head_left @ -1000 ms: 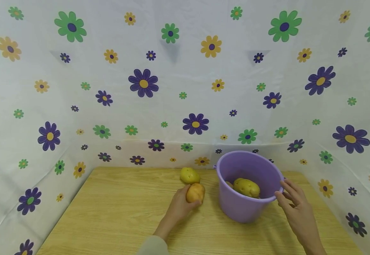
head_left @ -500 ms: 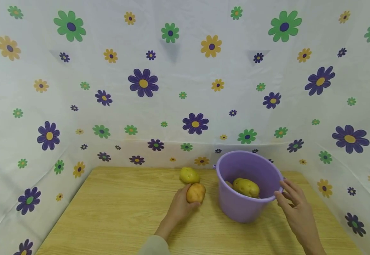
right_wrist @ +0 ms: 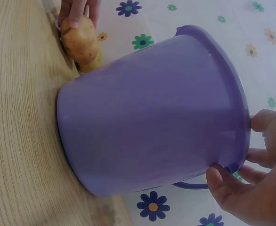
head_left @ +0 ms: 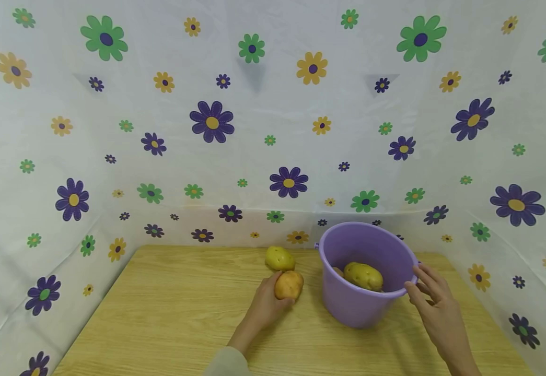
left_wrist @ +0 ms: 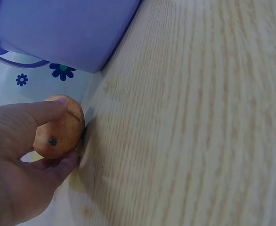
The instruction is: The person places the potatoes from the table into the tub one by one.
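While left-hand fingers (head_left: 273,292) grip a tan potato (head_left: 289,284), right fingers (head_left: 423,284) hold the potato-filled bucket (head_left: 362,303).

Smooth matt plastic bucket (head_left: 367,303), wood-grain table (head_left: 169,318), rough-skinned potato (head_left: 289,284)

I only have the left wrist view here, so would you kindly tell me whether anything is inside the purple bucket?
Observer: Yes, a yellowish potato lies inside the purple bucket.
Operator: Thank you. Is the other hand near it?
Observer: The right hand holds the bucket's rim with its fingertips.
Operator: Is there another potato on the table?
Observer: One, a yellow potato, lies just behind the brown potato gripped by the left hand.
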`<state>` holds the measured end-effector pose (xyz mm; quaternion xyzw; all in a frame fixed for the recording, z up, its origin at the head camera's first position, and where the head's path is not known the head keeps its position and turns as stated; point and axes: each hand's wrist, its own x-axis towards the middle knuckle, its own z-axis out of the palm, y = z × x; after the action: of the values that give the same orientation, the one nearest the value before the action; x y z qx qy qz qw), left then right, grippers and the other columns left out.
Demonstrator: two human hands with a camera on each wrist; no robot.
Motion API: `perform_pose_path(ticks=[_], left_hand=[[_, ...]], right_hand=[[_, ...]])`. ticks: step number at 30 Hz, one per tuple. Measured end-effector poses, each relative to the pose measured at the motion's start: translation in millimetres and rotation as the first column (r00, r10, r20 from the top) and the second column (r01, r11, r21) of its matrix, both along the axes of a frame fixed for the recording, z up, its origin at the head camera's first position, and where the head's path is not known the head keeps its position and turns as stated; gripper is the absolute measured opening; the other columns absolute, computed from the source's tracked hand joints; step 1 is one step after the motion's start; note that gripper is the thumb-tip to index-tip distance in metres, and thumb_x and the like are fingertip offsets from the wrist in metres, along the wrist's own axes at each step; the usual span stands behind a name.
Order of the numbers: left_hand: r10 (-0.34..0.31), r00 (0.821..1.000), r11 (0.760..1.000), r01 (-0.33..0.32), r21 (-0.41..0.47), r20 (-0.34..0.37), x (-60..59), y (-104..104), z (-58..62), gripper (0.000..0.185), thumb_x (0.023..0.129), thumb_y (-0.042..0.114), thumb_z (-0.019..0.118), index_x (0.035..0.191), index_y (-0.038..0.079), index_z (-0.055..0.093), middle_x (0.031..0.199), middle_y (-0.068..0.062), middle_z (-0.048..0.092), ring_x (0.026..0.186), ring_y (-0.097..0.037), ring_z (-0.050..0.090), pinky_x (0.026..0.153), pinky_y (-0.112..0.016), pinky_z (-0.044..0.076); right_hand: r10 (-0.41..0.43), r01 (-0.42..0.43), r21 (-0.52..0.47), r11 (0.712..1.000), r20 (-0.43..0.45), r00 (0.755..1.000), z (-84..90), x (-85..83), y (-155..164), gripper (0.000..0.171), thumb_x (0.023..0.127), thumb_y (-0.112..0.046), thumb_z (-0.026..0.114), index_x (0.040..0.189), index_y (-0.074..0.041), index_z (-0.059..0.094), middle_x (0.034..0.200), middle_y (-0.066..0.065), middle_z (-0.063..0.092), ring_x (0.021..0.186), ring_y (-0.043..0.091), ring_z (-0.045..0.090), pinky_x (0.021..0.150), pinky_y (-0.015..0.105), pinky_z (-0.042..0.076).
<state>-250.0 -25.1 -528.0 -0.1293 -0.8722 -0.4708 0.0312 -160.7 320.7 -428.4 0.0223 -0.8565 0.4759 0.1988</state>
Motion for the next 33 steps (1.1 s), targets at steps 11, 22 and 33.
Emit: perform_pose_path(ticks=[11, 22, 33], left_hand=[[0.005, 0.999, 1.000, -0.006, 0.020, 0.034, 3.6, -5, 12.7, 0.078, 0.086, 0.015, 0.085, 0.148, -0.008, 0.045, 0.130, -0.026, 0.057, 0.121, -0.044, 0.056, 0.102, -0.061, 0.048], [-0.028, 1.000, 0.998, 0.027, 0.056, 0.009, 2.5, -14, 23.5, 0.074, 0.087, 0.016, 0.084, 0.147, -0.008, 0.047, 0.132, -0.027, 0.057, 0.118, -0.041, 0.058, 0.099, -0.059, 0.051], [-0.034, 0.999, 0.999, 0.033, 0.031, 0.007, 4.9, -19, 41.9, 0.080, 0.088, 0.020, 0.082, 0.150, -0.010, 0.042, 0.140, -0.031, 0.052, 0.123, -0.043, 0.056, 0.102, -0.058, 0.051]], right_hand=[[0.002, -0.002, 0.002, 1.000, 0.015, 1.000, -0.8, 0.4, 0, 0.052, 0.108, -0.019, 0.058, 0.151, 0.007, 0.045, 0.158, 0.023, 0.033, 0.108, -0.019, 0.043, 0.077, 0.006, 0.049], [0.007, -0.007, -0.005, 1.000, 0.002, 1.000, 0.0, 1.4, -1, 0.051, 0.108, -0.019, 0.057, 0.150, 0.008, 0.045, 0.157, 0.024, 0.034, 0.108, -0.019, 0.044, 0.077, 0.006, 0.049], [-0.001, 0.001, 0.005, 1.000, 0.020, 1.000, -0.9, 3.2, -1, 0.052, 0.108, -0.020, 0.057, 0.151, 0.007, 0.045, 0.158, 0.023, 0.033, 0.109, -0.018, 0.042, 0.077, 0.006, 0.048]])
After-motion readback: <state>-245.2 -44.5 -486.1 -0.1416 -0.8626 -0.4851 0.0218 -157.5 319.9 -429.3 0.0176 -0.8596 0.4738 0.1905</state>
